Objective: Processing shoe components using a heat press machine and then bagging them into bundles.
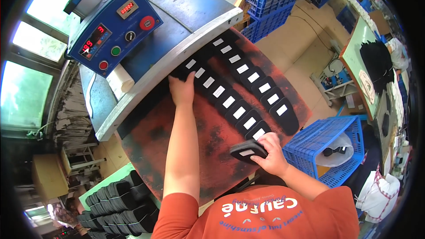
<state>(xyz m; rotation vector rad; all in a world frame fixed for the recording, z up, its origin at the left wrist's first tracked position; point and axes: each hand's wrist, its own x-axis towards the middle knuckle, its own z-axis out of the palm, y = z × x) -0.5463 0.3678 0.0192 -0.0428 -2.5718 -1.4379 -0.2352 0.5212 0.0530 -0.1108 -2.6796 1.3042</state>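
Two rows of flat black fabric pads [285, 119], each with a white label, overlap one another on a reddish, dark-stained press bed [208, 155]. My left hand [181, 90] reaches to the far end of the left row, beside the raised press head's edge. Its thumb and fingers are apart around the last pad there; the fingertips are partly hidden. My right hand [272, 156] grips a small stack of black pads [238, 151], a white label showing on top. That stack is just over the near end of the left row.
A press head [177, 6] with a blue control box [119, 26] overhangs the bed's far left side. Blue crates [327, 150] stand at right and at the back [265, 0]. Bundled black pieces [117, 203] lie on a green surface at lower left.
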